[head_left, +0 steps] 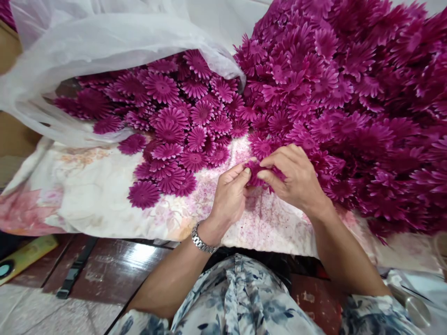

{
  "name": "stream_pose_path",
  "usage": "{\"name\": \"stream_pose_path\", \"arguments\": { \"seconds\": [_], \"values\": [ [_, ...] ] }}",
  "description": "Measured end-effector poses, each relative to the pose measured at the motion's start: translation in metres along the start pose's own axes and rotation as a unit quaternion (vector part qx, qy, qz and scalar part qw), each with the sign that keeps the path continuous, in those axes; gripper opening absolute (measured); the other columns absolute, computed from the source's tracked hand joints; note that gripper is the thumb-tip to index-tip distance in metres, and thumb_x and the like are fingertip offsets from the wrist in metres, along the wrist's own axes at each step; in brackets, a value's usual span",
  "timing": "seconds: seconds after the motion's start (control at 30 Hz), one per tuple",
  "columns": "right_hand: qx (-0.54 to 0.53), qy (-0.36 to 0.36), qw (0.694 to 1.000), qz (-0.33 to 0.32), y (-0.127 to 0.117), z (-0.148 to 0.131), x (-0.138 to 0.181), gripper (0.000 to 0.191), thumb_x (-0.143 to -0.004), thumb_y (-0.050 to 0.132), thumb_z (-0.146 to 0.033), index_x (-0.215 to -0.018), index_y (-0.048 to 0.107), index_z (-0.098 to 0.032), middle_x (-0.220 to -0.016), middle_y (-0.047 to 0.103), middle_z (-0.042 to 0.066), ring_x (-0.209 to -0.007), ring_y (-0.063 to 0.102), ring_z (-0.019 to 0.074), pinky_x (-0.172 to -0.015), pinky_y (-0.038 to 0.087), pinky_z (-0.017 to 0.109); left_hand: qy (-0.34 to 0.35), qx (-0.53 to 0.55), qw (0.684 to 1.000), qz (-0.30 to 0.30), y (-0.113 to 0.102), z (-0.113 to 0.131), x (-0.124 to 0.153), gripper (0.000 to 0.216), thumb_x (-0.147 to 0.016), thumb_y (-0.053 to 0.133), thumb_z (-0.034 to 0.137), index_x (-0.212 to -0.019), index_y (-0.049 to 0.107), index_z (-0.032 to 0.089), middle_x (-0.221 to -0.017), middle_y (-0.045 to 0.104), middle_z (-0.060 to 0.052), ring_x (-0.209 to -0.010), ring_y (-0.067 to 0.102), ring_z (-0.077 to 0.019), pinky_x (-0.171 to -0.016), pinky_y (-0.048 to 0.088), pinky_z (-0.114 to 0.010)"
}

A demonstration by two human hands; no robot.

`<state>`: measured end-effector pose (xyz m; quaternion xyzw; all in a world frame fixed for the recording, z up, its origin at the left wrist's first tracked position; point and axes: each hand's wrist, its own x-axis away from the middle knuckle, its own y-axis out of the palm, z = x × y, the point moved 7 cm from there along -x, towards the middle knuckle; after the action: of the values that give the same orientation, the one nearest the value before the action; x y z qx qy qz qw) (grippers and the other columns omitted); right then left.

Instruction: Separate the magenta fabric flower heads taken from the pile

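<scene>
My left hand (pixel 230 193), a metal watch on its wrist, pinches a magenta artificial flower head (pixel 256 174) between thumb and fingers. From the other side, my right hand (pixel 295 177) has its thumb and forefinger bent closely round the same flower's petals. Both hands are over the cloth, and part of the flower is hidden by the fingers. Just left of them lie stacks of flat flower heads (pixel 171 132), some overlapping. Beyond my right hand rises a large heap of loose magenta flower heads (pixel 335 93).
A translucent white plastic bag (pixel 139 37) lies open over the flower stacks at the back left. Beneath everything is a pale floral cloth (pixel 87 186). A black buckle strap (pixel 75 274) hangs at the lower left. A metal cylinder (pixel 415 309) is at the lower right.
</scene>
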<state>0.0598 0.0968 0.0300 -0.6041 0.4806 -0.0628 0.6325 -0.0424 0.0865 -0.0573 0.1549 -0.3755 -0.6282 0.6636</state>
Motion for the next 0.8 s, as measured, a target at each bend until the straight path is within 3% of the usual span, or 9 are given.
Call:
{"name": "stream_pose_path", "arguments": {
  "seconds": [0.17, 0.37, 0.43, 0.5, 0.6, 0.7, 0.8],
  "values": [
    [-0.049, 0.004, 0.998, -0.026, 0.017, -0.001, 0.003, 0.018, -0.088, 0.05, -0.021, -0.071, 0.051, -0.02, -0.066, 0.053, 0.001, -0.065, 0.044, 0.0142, -0.066, 0.037, 0.03, 0.006, -0.016, 1.0, 0.009, -0.003, -0.001, -0.001, 0.022, -0.067, 0.074, 0.02, -0.088, 0.073, 0.015, -0.076, 0.07, -0.001, -0.073, 0.059, -0.0092, -0.07, 0.045, -0.019],
    [-0.056, 0.001, 0.998, -0.009, 0.014, -0.009, -0.001, 0.017, -0.089, 0.047, -0.019, -0.073, 0.052, -0.019, -0.064, 0.055, 0.001, -0.063, 0.047, 0.0144, -0.063, 0.039, 0.029, -0.001, -0.004, 1.0, -0.007, -0.001, 0.0, 0.0, 0.027, -0.061, 0.074, 0.011, -0.088, 0.073, 0.016, -0.083, 0.071, -0.002, -0.077, 0.061, -0.01, -0.076, 0.046, -0.021],
    [-0.048, 0.021, 0.999, 0.011, 0.005, -0.004, -0.002, 0.017, -0.089, 0.048, -0.018, -0.072, 0.052, -0.02, -0.063, 0.055, 0.001, -0.062, 0.049, 0.014, -0.062, 0.04, 0.029, -0.002, -0.01, 1.0, -0.006, -0.003, 0.0, 0.0, 0.029, -0.062, 0.074, 0.012, -0.091, 0.073, 0.017, -0.078, 0.071, -0.001, -0.069, 0.059, -0.0088, -0.069, 0.046, -0.02],
    [0.027, 0.051, 0.995, 0.077, -0.014, 0.011, 0.002, 0.017, -0.088, 0.049, -0.018, -0.071, 0.052, -0.021, -0.064, 0.055, 0.001, -0.063, 0.049, 0.0147, -0.064, 0.04, 0.03, -0.008, -0.023, 1.0, -0.001, -0.005, -0.001, 0.0, 0.035, -0.063, 0.074, 0.014, -0.098, 0.072, 0.018, -0.07, 0.069, 0.0, -0.059, 0.056, -0.0073, -0.06, 0.044, -0.019],
    [0.234, 0.122, 0.941, 0.214, -0.058, 0.043, 0.018, 0.015, -0.087, 0.053, -0.028, -0.074, 0.057, -0.022, -0.066, 0.057, 0.005, -0.069, 0.05, 0.0201, -0.069, 0.037, 0.038, -0.019, -0.028, 0.999, 0.005, -0.007, -0.003, 0.001, 0.039, -0.062, 0.075, 0.014, -0.101, 0.072, 0.018, -0.062, 0.067, 0.001, -0.056, 0.055, -0.0067, -0.059, 0.044, -0.019],
    [0.31, 0.186, 0.907, 0.214, -0.077, 0.065, 0.025, 0.02, -0.084, 0.059, -0.038, -0.086, 0.066, -0.02, -0.087, 0.064, 0.014, -0.085, 0.055, 0.0286, -0.076, 0.036, 0.046, -0.025, -0.012, 1.0, 0.006, -0.006, -0.003, 0.0, 0.03, -0.062, 0.074, 0.014, -0.093, 0.073, 0.017, -0.065, 0.067, 0.001, -0.06, 0.057, -0.006, -0.065, 0.045, -0.018],
    [0.233, 0.103, 0.952, 0.167, -0.06, 0.043, 0.014, 0.017, -0.082, 0.063, -0.034, -0.089, 0.065, -0.019, -0.085, 0.067, 0.011, -0.085, 0.057, 0.0247, -0.078, 0.04, 0.042, -0.022, -0.004, 1.0, 0.006, -0.005, -0.003, 0.0, 0.025, -0.065, 0.071, 0.014, -0.09, 0.072, 0.017, -0.064, 0.063, 0.002, -0.058, 0.053, -0.0046, -0.061, 0.043, -0.017]
  ]
}}
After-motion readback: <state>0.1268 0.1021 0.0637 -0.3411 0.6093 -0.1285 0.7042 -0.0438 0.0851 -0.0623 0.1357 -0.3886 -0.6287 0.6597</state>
